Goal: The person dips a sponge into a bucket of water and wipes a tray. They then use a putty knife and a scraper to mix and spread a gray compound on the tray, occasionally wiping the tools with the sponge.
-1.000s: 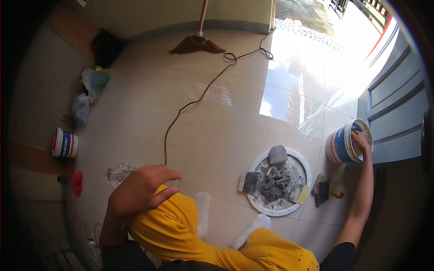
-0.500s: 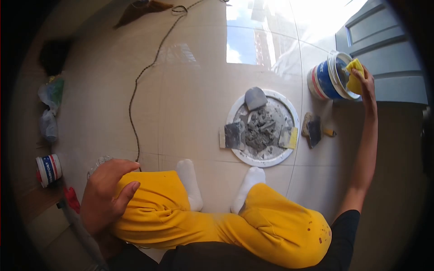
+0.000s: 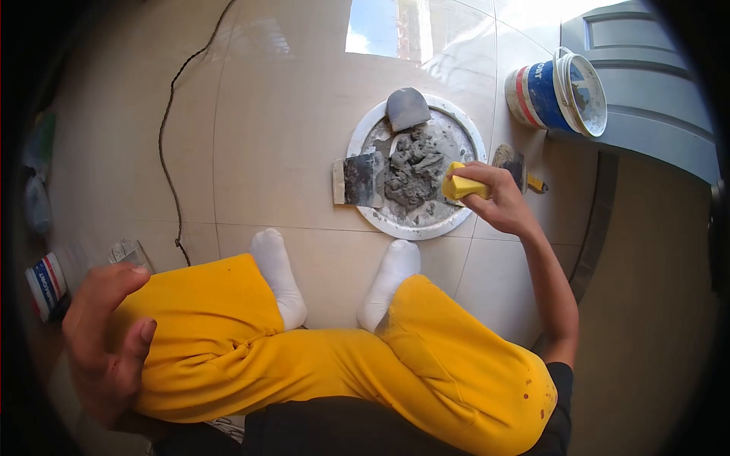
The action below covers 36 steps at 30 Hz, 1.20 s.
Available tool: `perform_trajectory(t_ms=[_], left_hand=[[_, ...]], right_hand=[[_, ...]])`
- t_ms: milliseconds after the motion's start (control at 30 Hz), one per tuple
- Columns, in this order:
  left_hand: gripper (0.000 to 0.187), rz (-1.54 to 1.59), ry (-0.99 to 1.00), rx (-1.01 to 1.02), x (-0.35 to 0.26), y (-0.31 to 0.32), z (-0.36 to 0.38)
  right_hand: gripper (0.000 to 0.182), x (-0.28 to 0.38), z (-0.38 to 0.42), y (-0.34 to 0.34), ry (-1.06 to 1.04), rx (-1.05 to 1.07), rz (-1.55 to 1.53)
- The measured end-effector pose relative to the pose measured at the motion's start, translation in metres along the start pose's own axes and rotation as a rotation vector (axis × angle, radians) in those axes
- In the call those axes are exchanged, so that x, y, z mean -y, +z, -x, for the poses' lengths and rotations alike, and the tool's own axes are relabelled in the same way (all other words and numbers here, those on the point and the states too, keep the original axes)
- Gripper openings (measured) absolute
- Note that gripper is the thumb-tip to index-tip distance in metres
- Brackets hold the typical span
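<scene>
My right hand is closed round a yellow sponge, over the right side of a round white tray. Wet grey mortar is heaped in the tray's middle. A grey rounded scraper rests on the tray's far rim, and a dark flat blade lies across its left rim. My left hand is raised beside my left knee, thumb and fingers apart, holding nothing.
A white and blue bucket stands at the far right by a grey door. Right of the tray lies a dirty scraper. A dark cord runs along the floor at left, beyond a smaller bucket.
My right hand has moved with the sponge from the bucket's mouth to the tray. The view has shifted, and my left hand remains open beside my knee.
</scene>
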<state>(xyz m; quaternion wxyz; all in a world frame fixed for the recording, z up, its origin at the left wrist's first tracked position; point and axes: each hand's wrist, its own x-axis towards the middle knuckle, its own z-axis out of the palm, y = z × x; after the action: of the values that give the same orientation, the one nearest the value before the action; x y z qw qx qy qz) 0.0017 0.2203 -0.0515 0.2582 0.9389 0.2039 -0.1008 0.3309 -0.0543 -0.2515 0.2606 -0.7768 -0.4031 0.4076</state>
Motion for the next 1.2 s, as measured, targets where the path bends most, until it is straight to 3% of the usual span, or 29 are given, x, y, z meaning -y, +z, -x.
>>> perform_trajectory(t_ms=[200,467,767,1200], left_hand=[[0.031,0.045,0.018,-0.006,0.005,0.0,0.0],[0.03,0.008,0.047,0.036,0.008,-0.001,0.0],[0.031,0.009,0.056,0.038,0.009,0.0,-0.001],[0.031,-0.003,0.07,0.039,0.01,0.001,-0.001]], right_hand=[[0.03,0.009,-0.01,0.018,-0.117,-0.1,0.137],[0.025,0.009,-0.011,0.034,-0.198,0.0,0.214],[0.022,0.011,-0.019,0.022,-0.17,-0.131,0.299],[0.019,0.014,-0.019,0.038,-0.262,-0.046,0.318]])
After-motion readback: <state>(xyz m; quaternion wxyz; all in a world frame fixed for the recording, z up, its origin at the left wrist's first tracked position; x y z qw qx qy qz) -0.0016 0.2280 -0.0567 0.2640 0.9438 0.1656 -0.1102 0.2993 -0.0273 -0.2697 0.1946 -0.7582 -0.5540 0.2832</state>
